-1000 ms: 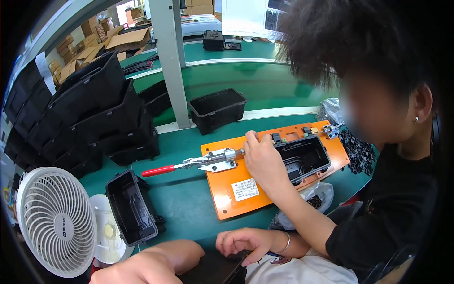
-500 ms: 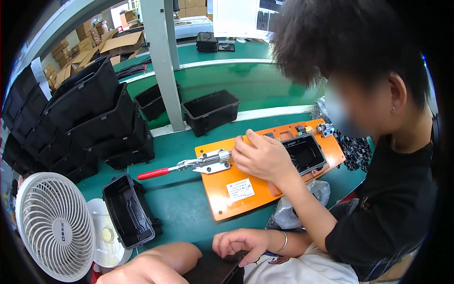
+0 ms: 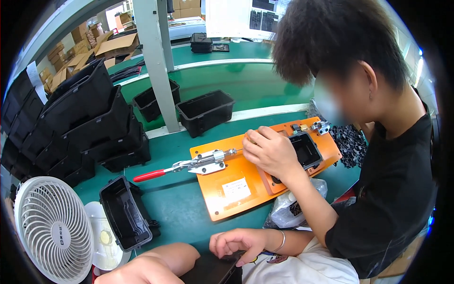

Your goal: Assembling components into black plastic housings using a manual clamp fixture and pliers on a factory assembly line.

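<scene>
My right hand (image 3: 241,244), with a thin bracelet (image 3: 283,240) at the wrist, lies low in the middle with its fingers curled. Its thumb is at the edge of a black plastic box (image 3: 205,270), which the lower rim partly cuts off. My left hand (image 3: 146,267) is at the lower left beside this box, its fingers out of sight. Ahead, on an orange fixture plate (image 3: 213,199), a co-worker's hand (image 3: 274,154) reaches in between a red-handled toggle clamp (image 3: 189,165) and a black box (image 3: 306,150) seated in the fixture.
Stacked black boxes (image 3: 99,123) fill the left side. A white fan (image 3: 54,232) and a tilted black box (image 3: 125,213) stand near me. Another box (image 3: 205,113) sits beside a grey post (image 3: 163,71). Small black parts (image 3: 349,144) and a clear bag (image 3: 295,203) lie by the co-worker.
The co-worker's hand has moved right, away from the clamp's tip, which now shows. The whole view has shifted slightly. My hands look nearly unchanged.
</scene>
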`<state>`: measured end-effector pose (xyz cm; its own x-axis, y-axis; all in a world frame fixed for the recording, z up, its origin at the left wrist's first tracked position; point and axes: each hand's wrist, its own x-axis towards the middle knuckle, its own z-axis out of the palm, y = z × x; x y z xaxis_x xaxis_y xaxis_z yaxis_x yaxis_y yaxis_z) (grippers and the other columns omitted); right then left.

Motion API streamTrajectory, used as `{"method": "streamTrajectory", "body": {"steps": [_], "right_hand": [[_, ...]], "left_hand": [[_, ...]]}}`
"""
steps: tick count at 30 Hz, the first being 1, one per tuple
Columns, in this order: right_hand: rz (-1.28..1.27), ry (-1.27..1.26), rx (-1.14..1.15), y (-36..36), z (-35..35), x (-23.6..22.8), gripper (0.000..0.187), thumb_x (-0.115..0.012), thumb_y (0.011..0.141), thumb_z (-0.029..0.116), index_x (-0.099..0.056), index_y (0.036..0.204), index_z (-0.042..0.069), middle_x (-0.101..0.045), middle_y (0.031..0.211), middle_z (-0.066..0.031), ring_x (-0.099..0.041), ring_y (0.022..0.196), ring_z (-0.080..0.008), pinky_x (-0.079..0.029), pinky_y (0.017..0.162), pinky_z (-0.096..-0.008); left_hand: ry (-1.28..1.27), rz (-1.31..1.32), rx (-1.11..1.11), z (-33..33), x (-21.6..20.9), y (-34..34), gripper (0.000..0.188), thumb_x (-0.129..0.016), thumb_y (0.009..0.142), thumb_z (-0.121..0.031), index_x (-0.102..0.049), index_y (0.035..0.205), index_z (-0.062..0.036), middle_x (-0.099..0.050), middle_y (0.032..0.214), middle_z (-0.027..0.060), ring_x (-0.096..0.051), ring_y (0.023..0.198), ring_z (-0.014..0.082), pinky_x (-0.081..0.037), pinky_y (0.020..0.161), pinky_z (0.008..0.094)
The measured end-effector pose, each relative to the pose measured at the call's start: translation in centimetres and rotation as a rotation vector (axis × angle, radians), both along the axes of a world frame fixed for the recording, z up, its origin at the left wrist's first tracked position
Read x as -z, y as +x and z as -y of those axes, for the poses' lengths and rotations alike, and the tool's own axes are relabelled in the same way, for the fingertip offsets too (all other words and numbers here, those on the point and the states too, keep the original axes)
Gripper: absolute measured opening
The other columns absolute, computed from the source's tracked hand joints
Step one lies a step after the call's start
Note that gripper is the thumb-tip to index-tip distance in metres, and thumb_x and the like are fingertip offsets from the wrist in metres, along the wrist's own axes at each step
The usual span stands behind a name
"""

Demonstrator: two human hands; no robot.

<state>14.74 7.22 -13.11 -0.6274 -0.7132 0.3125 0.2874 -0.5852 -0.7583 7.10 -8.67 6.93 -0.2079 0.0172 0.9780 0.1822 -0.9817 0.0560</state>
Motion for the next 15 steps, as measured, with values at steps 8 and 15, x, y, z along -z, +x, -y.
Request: {"method": "streamTrajectory", "body": {"steps": [8, 15], "right_hand": [[-0.013, 0.006, -0.009, -0.3, 0.0, 0.1, 0.048, -0.067, 0.069, -0.012, -0.05, 0.112, 0.002, -0.039, 0.117, -0.0095, -0.044, 0.098, -0.0131, -0.036, 0.083, -0.0242], [0.008, -0.019, -0.014, -0.1, 0.1, -0.1, 0.049, -0.067, 0.069, -0.011, -0.05, 0.112, 0.002, -0.039, 0.117, -0.0093, -0.044, 0.098, -0.013, -0.035, 0.084, -0.0241]], "left_hand": [[-0.013, -0.02, -0.039, 0.1, 0.3, -0.3, 0.017, -0.072, 0.069, 0.006, -0.061, 0.07, -0.0062, -0.054, 0.054, 0.0044, -0.048, 0.039, 0.0127, -0.027, 0.038, 0.0259], [-0.132, -0.028, -0.005, 1.9, 0.4, -0.6, 0.014, -0.065, 0.083, -0.004, -0.061, 0.07, -0.0013, -0.058, 0.056, 0.0092, -0.051, 0.038, 0.0231, -0.039, 0.038, 0.0315]]}}
